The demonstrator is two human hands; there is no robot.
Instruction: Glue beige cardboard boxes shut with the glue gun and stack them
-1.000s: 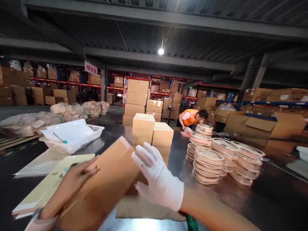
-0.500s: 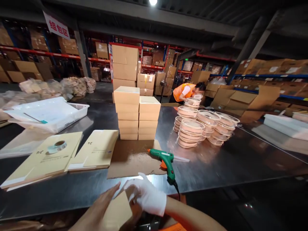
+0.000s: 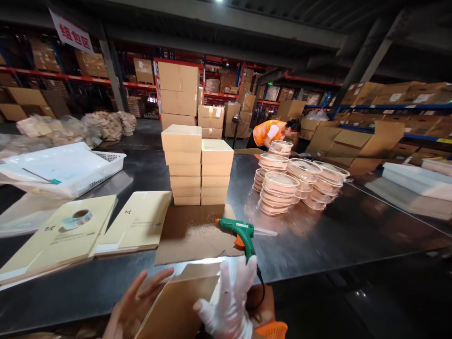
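Note:
A brown cardboard box [image 3: 183, 301], its shape only partly visible, is held low at the table's front edge between my hands. My bare left hand [image 3: 136, 301] lies along its left side, fingers stretched, with part of the hand behind the cardboard. On the right side, my white-gloved right hand [image 3: 229, 301] grips the box edge, thumb over the near face and fingers pointing up. Just beyond those fingers lies a green glue gun [image 3: 243, 230] with an orange trigger, on a flat cardboard sheet [image 3: 197, 235].
Stacked boxes [image 3: 197, 165] stand behind the sheet. Flat cream packaging [image 3: 137, 219] and a tape roll [image 3: 79, 218] lie left, near a white basket [image 3: 102, 167]. Round clear containers [image 3: 278, 188] are piled right. A person in an orange vest [image 3: 268, 133] bends over beyond them.
The cardboard between my hands has turned and shows a wider face. My right hand has moved right and its fingers now point up. The view has shifted slightly right.

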